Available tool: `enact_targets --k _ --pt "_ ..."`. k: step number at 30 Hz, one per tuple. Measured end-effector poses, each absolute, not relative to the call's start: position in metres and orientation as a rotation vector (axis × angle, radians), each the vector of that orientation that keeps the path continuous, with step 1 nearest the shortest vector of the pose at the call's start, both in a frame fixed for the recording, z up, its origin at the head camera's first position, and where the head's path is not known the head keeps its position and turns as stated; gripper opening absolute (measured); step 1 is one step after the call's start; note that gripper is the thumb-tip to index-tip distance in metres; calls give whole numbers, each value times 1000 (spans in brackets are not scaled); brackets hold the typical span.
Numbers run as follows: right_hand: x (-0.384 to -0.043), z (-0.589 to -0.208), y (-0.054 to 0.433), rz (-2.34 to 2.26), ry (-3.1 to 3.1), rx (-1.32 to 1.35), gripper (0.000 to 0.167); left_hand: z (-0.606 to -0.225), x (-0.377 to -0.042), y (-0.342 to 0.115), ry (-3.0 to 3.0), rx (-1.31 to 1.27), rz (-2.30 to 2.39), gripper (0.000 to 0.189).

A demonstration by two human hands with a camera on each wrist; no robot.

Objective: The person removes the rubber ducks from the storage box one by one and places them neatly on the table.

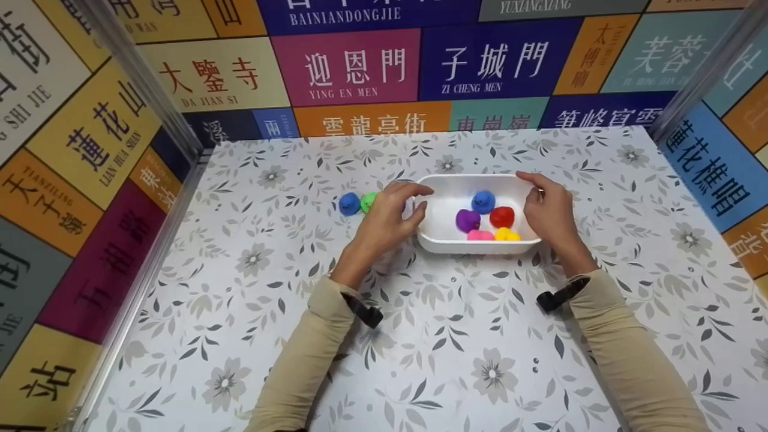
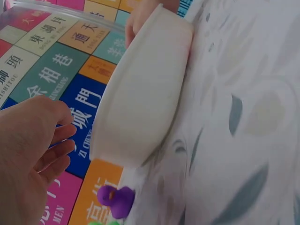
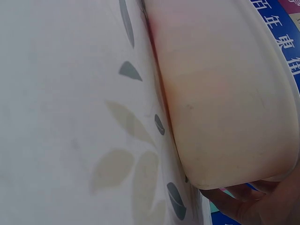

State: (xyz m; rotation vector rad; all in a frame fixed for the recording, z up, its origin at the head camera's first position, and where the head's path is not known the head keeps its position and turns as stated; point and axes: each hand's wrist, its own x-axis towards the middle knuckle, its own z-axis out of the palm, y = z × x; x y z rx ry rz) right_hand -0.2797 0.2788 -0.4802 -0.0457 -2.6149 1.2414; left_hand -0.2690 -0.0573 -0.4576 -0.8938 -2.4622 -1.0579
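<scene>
A white plastic tub (image 1: 435, 222) stands on the table in front of me, holding small rubber ducks: a blue duck (image 1: 483, 202), a purple one (image 1: 468, 221), a red one (image 1: 502, 217), and pink and yellow ones partly covered by the near wall. My right hand (image 1: 551, 213) grips the tub's right end, with fingers curled around the end wall in the right wrist view. Beside the left end is my left hand (image 1: 387, 222), its fingers loosely bent and apart from the tub in the left wrist view. It holds nothing.
Left of the tub, a blue duck (image 1: 349, 204) and a green duck (image 1: 368, 201) sit in a row with a purple duck (image 2: 119, 200), mostly hidden by my left hand in the head view. Panels with printed signs (image 1: 360, 66) stand behind and at both sides of the flower-patterned tabletop (image 1: 444, 360).
</scene>
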Motion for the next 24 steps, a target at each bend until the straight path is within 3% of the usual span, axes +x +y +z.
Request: enact_targets --k 24 --pt "-280 -483 280 1184 -2587 -17 51 -458 -273 -6 -2599 -859 -1086 23"
